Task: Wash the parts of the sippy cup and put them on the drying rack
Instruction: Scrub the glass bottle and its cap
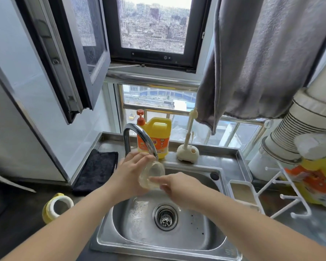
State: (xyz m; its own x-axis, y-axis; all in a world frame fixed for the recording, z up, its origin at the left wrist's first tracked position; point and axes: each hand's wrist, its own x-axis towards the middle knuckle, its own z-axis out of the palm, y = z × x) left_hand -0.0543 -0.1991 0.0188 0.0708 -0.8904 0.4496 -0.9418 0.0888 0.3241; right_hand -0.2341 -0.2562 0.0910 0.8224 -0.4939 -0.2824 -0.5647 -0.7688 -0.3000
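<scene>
Two hands work over the sink: my left hand curls round the clear cup under the tap, while my right hand rubs its rim, fingers straight. I judge rinsing is underway; next comes the rack, right of the sink. The lid waits left. The soap bottle label is unreadable.

One camera sits on the person's head. It looks forward and down, close over the shiny steel sink, with the dark-framed window straight ahead behind the counter.
</scene>
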